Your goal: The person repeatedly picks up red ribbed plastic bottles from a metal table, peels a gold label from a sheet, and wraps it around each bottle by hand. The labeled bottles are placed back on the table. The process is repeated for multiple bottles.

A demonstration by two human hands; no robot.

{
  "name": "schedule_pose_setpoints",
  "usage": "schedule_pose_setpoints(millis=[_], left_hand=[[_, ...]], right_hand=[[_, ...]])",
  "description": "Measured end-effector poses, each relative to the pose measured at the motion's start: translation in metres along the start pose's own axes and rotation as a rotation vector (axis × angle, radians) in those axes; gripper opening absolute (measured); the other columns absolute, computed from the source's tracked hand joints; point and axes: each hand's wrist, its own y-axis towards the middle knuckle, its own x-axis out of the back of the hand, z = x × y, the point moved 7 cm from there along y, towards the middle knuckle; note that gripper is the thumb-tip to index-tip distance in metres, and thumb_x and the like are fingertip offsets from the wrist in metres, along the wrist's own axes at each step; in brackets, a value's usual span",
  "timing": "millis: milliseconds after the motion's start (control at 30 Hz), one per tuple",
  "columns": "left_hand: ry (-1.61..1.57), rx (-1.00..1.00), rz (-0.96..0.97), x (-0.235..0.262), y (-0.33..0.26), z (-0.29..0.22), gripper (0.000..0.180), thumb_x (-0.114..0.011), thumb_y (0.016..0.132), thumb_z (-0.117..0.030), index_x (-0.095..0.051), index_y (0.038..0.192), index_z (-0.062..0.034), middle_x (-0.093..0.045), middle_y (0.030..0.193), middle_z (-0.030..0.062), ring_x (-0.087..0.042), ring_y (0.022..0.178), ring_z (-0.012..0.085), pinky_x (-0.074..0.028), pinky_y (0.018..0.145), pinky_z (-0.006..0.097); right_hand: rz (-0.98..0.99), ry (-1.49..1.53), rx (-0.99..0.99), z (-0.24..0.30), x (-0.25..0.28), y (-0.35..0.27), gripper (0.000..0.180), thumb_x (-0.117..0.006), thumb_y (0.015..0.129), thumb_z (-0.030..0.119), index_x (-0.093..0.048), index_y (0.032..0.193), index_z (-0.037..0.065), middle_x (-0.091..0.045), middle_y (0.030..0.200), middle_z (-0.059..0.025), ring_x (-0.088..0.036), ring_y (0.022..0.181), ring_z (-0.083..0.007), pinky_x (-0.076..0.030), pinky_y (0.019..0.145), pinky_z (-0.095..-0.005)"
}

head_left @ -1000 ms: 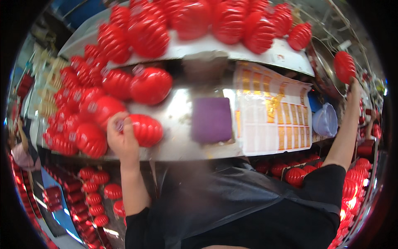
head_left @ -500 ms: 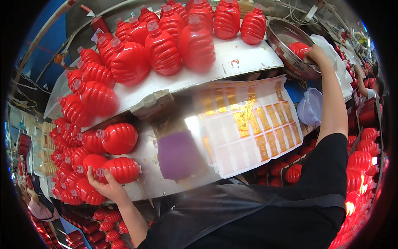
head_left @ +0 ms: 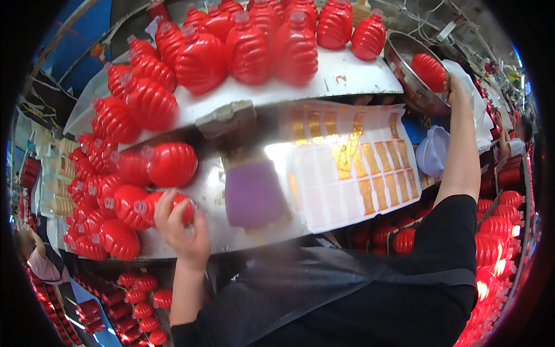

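Note:
My right hand (head_left: 454, 90) grips the end of a ribbed red plastic bottle (head_left: 429, 72) inside the wide metal basin (head_left: 425, 99) at the far right. At the left of the table my left hand (head_left: 186, 232) is open, its fingers apart and curved. It is in front of a red bottle lying on its side (head_left: 149, 207) and partly hides it; whether they touch I cannot tell. Between my hands lie a purple pad (head_left: 253, 195) and a white sheet (head_left: 324, 203) with rows of gold labels, several of its places bare.
Several red bottles (head_left: 248, 55) stand on a raised white shelf (head_left: 358, 78) at the back. More bottles (head_left: 118, 238) crowd the table's left end. A stone-like block (head_left: 226, 117) sits at the shelf's edge. A pale purple bucket (head_left: 433, 151) stands below the basin. Other people work at both sides.
My left hand has moved right and turned, with its fingers now in front of the lying bottle. My right hand has shifted down slightly, and more of its bottle shows above the basin.

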Motion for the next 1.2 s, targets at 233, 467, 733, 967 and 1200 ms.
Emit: schedule_pose_setpoints(millis=[233, 467, 733, 967, 1200], left_hand=[[-0.123, -0.072, 0.201, -0.042, 0.032, -0.025, 0.045, -0.077, 0.081, -0.006, -0.067, 0.125, -0.0042, -0.049, 0.150, 0.0261, -0.047, 0.139, 0.0460, -0.038, 0.116, 0.052], [-0.292, -0.215, 0.299, -0.068, 0.060, -0.077, 0.062, -0.081, 0.082, -0.011, -0.063, 0.141, -0.0116, -0.043, 0.158, 0.0217, -0.038, 0.148, 0.0424, -0.032, 0.121, 0.051], [-0.418, -0.094, 0.279, -0.071, 0.049, -0.084, 0.082, -0.091, 0.067, -0.021, -0.061, 0.143, -0.0119, -0.054, 0.147, 0.0206, -0.057, 0.131, 0.0416, -0.050, 0.108, 0.048], [-1.126, 0.672, 0.329, -0.100, 0.031, 0.007, 0.077, -0.078, 0.083, -0.014, -0.048, 0.154, -0.0071, -0.061, 0.138, 0.0125, -0.062, 0.122, 0.0199, -0.053, 0.105, 0.037], [-1.523, 1.002, 0.194, -0.148, 0.016, 0.036, 0.060, -0.066, 0.091, -0.019, -0.046, 0.145, -0.0014, -0.060, 0.133, 0.0128, -0.061, 0.123, 0.0227, -0.051, 0.108, 0.039]], right_hand=[[0.201, -0.313, 0.601, 0.111, 0.024, -0.085, 0.023, -0.063, 0.101, 0.037, -0.064, 0.092, 0.016, -0.062, 0.072, 0.0027, -0.057, 0.061, -0.0088, -0.041, 0.053, -0.0248], [0.528, -0.697, 0.762, 0.137, -0.075, -0.312, 0.029, -0.062, 0.103, 0.035, -0.065, 0.115, 0.008, -0.068, 0.094, -0.0022, -0.064, 0.087, -0.0093, -0.051, 0.076, -0.0266], [1.477, -0.612, 0.748, 0.004, -0.244, -0.527, 0.024, -0.064, 0.101, 0.027, -0.064, 0.100, 0.003, -0.061, 0.083, -0.0013, -0.056, 0.078, -0.0081, -0.047, 0.066, -0.0265], [0.922, -0.621, 0.765, -0.063, -0.214, -0.451, 0.030, -0.068, 0.098, 0.026, -0.076, 0.111, 0.001, -0.073, 0.085, -0.0112, -0.069, 0.070, -0.0168, -0.055, 0.067, -0.0304], [0.609, -1.151, 0.928, -0.166, -0.114, -0.441, 0.029, -0.058, 0.096, 0.013, -0.075, 0.119, 0.011, -0.072, 0.089, -0.0194, -0.071, 0.077, -0.0398, -0.058, 0.072, -0.0494]])
